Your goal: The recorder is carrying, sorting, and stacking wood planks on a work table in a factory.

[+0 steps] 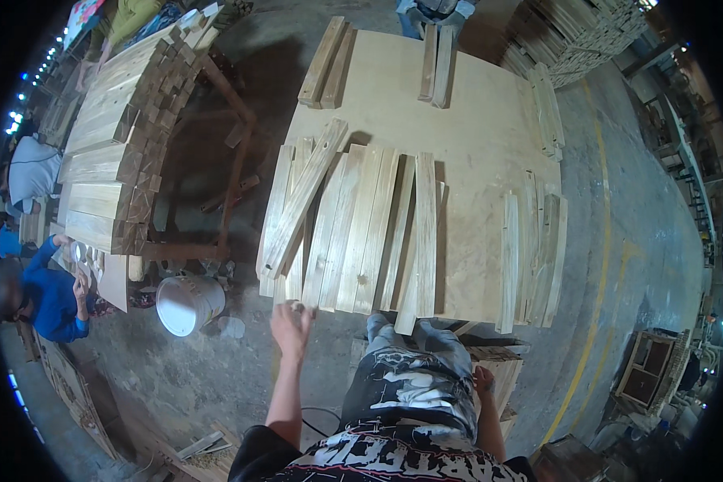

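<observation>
My left hand (292,329) is at the near left edge of the table, just off the ends of the wooden strips (349,225). Its fingers are curled, and a small pale spot shows at their tips; I cannot make out what it is. Low beside my right hip hangs my right hand (484,380), its fingers partly hidden and unclear. The strips lie side by side, pointing away from me. One strip (305,197) rests slantwise across those on the left. Another short end (407,309) sticks out past the near edge.
More strips lie on the plywood tabletop (490,120) at the right (530,249) and far left (325,64). A person (434,12) stands at the far edge. Stacked timber (104,153), a white bucket (186,304) and a co-worker in blue (48,293) are at left.
</observation>
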The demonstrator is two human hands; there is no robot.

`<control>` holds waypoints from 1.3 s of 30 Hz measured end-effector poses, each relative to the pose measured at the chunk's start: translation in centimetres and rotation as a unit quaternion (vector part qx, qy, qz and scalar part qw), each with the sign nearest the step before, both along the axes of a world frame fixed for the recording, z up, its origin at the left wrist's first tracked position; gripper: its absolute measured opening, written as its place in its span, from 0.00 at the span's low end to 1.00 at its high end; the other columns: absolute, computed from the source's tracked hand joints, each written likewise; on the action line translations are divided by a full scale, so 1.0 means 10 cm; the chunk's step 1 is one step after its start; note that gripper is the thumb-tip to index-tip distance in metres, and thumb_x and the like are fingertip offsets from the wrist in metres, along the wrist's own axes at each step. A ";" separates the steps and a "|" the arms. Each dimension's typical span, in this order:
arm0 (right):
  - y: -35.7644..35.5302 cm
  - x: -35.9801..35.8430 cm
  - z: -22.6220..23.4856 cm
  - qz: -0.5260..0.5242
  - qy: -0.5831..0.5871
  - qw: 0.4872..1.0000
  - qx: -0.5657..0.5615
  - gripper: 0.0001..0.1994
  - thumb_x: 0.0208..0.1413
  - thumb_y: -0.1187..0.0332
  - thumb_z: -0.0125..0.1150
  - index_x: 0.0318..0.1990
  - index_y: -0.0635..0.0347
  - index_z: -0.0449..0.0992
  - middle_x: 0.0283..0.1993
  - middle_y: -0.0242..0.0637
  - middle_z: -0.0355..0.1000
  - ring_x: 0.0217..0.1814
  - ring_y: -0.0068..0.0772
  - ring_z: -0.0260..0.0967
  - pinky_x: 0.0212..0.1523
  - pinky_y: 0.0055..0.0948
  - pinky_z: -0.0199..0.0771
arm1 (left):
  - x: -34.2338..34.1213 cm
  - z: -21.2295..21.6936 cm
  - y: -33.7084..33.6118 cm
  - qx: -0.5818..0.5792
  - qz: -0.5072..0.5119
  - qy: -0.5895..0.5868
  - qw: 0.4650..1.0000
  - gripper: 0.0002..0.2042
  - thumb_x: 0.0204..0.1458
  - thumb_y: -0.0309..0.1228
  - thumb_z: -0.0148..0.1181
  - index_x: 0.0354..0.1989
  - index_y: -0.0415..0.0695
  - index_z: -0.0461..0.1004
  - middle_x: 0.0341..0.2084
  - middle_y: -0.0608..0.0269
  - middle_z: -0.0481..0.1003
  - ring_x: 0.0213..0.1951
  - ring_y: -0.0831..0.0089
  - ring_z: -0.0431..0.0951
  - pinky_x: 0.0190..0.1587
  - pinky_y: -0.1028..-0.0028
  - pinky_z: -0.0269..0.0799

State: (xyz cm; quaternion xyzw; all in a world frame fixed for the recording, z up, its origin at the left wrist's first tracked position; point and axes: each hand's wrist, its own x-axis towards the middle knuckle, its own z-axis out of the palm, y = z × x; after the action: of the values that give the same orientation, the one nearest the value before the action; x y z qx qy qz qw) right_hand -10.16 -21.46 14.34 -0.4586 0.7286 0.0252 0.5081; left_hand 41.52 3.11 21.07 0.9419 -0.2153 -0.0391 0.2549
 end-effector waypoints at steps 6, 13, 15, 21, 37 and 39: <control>-0.32 0.23 0.09 0.104 0.007 0.995 -0.001 0.23 0.60 0.50 0.58 0.54 0.56 0.75 0.41 0.38 0.76 0.37 0.30 0.74 0.33 0.29 0.73 | -0.15 -0.15 -0.06 0.088 0.026 0.097 0.991 0.26 0.43 0.34 0.69 0.48 0.36 0.68 0.43 0.45 0.70 0.45 0.46 0.71 0.46 0.54 0.68; -0.69 0.46 0.11 0.134 -0.058 0.978 -0.145 0.20 0.62 0.53 0.57 0.53 0.58 0.75 0.36 0.34 0.76 0.33 0.24 0.73 0.31 0.24 0.72 | -0.14 0.09 -0.09 -0.025 0.033 0.092 0.995 0.22 0.41 0.31 0.68 0.44 0.36 0.70 0.40 0.44 0.70 0.43 0.45 0.73 0.45 0.56 0.70; -0.69 0.53 0.10 0.119 -0.078 0.978 -0.155 0.21 0.62 0.53 0.58 0.53 0.59 0.75 0.36 0.34 0.77 0.32 0.23 0.73 0.31 0.24 0.72 | -0.13 0.31 -0.12 -0.047 0.044 0.093 0.994 0.21 0.41 0.32 0.68 0.43 0.35 0.71 0.38 0.45 0.71 0.41 0.47 0.74 0.44 0.57 0.71; -0.54 0.41 -0.07 0.224 -0.021 0.948 -0.225 0.18 0.61 0.58 0.58 0.50 0.64 0.77 0.37 0.41 0.77 0.36 0.30 0.76 0.40 0.29 0.76 | 0.07 1.04 -0.46 -0.183 0.013 -0.043 0.982 0.22 0.49 0.32 0.68 0.50 0.32 0.72 0.36 0.46 0.78 0.33 0.58 0.81 0.37 0.67 0.76; -0.76 2.55 1.12 0.099 -0.358 0.922 -0.107 0.22 0.66 0.54 0.52 0.59 0.62 0.70 0.48 0.40 0.75 0.47 0.27 0.73 0.46 0.26 0.74 | 0.05 2.06 -0.46 -0.397 0.069 0.182 0.897 0.23 0.46 0.41 0.62 0.42 0.31 0.76 0.35 0.55 0.77 0.39 0.68 0.75 0.46 0.69 0.70; -0.91 2.86 1.24 0.065 -0.389 0.918 -0.040 0.34 0.65 0.40 0.42 0.65 0.60 0.64 0.57 0.45 0.71 0.59 0.35 0.69 0.58 0.35 0.69 | -0.15 2.03 -0.66 -0.387 -0.025 0.220 0.895 0.27 0.42 0.46 0.65 0.42 0.32 0.76 0.35 0.55 0.77 0.39 0.68 0.76 0.46 0.68 0.70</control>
State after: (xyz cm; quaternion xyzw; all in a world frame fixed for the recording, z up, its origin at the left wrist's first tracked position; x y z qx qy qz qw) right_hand 18.47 -30.57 26.75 -0.4983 0.4421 -0.1513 0.7303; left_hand 40.03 -3.46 41.40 0.7303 -0.1750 -0.1656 0.6393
